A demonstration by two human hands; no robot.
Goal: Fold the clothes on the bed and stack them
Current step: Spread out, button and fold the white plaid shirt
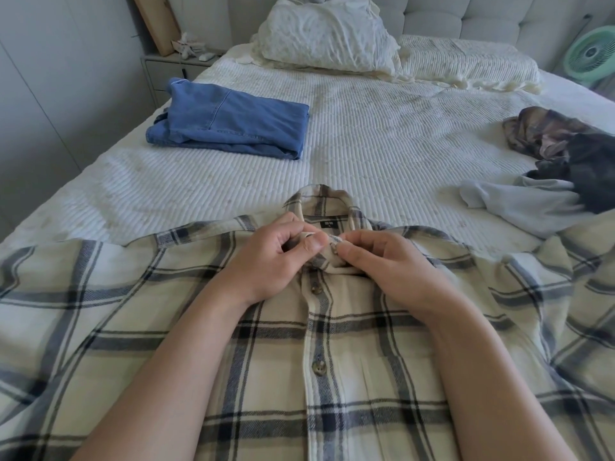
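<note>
A cream plaid shirt with dark grey checks lies spread front-up across the near edge of the bed, its placket buttoned and its sleeves running out toward the left and right edges. Both hands meet at the shirt's collar. The left hand has its fingers curled, pinching the left side of the collar opening between thumb and forefinger. The right hand is likewise curled, its thumb and fingers gripping the right side of the opening, where a small button appears to sit between them; whether the button is fastened cannot be told. The two hands almost touch.

Toward the far left corner of the bed, a folded blue denim garment lies flat as a neat rectangle, well apart from the shirt. At the right edge there is an unfolded heap: a brown patterned garment, a dark grey piece in front of it, and a pale grey garment nearest the shirt's right sleeve.

At the head of the bed, a rumpled white pillow leans against the padded headboard, with a ribbed pillow beside it. A grey nightstand stands past the far left corner, and a green fan past the far right.
</note>
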